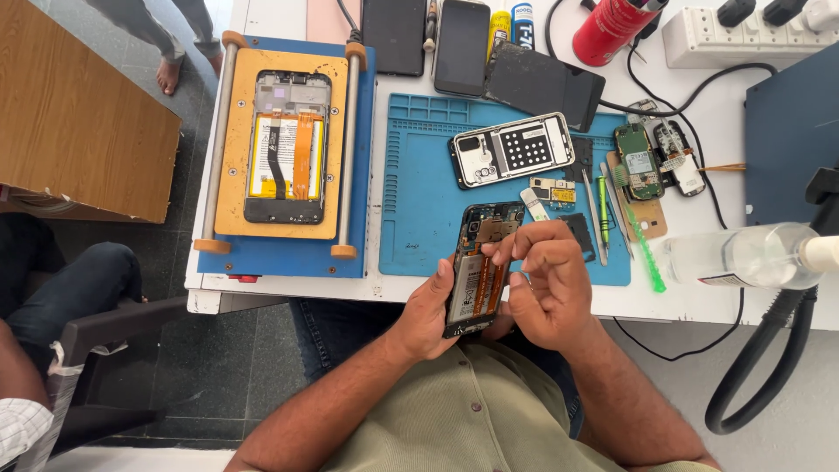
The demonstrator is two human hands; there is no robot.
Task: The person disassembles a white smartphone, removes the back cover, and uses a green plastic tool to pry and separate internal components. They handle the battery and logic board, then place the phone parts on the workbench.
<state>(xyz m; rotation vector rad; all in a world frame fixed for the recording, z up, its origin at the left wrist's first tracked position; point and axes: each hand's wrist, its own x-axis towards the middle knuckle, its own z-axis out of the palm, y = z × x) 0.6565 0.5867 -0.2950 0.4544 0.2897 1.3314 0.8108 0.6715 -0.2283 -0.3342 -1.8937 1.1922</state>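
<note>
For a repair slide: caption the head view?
Left hand holds an opened phone; right hand touches its top.

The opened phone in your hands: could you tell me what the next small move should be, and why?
Probably press the small part down near the top edge: the left hand cradles the opened phone with its back off, and the right hand pinches something there, too small to identify.

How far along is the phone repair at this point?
Done: the opened phone has its back off, with battery and orange flex cables exposed. In hand: the left hand holds it while the right hand works at its upper end. Left: its back is uncovered, and loose small boards lie on the blue mat.
</note>
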